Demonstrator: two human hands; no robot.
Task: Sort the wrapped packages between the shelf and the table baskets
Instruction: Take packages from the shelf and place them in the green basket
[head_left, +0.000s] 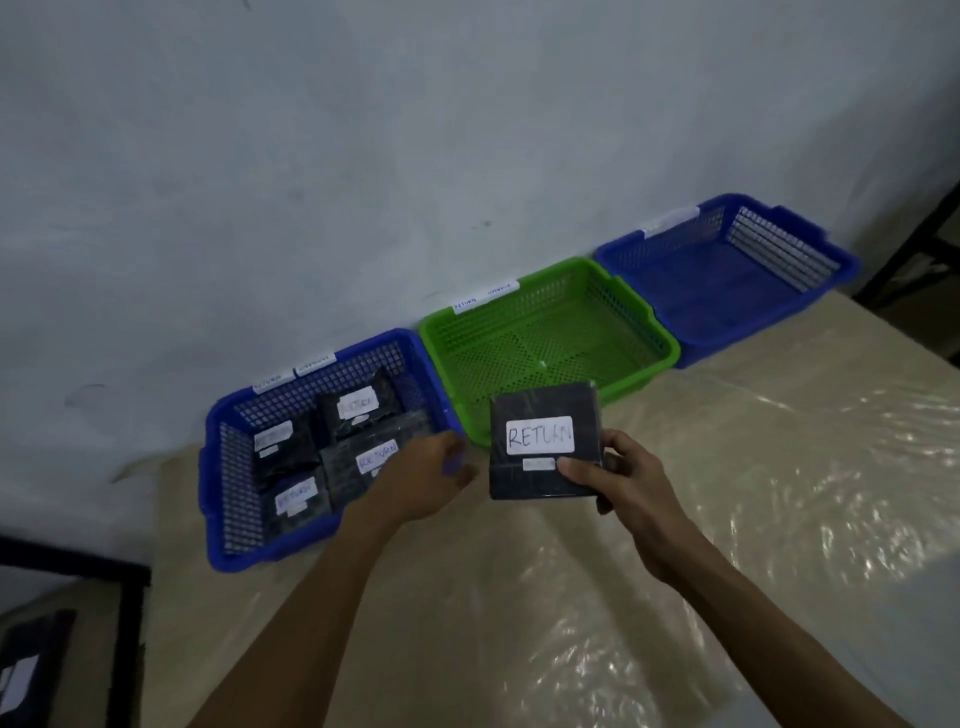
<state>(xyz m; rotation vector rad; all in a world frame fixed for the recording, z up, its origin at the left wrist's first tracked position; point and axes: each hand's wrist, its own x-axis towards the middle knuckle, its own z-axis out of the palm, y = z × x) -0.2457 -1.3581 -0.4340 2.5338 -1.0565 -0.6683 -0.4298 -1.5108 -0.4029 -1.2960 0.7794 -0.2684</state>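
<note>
R hand (621, 486) fingers pinched RETURN pkg (545, 415) mid-frame; L hand (421, 483) fingers blurred, can't tell. Edge pinch might've dropped it short of lower-left basket (260, 557).

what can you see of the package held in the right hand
The package is a flat, roughly square block wrapped in dark glossy film, plastic by its look. A white label on its face reads RETURN in handwriting; a smaller pale sticker below is too blurred to read. It is held above the table, face tilted toward the camera, in front of the green basket. The right hand grips its lower right corner, thumb on top. The left hand does not touch it.
</note>
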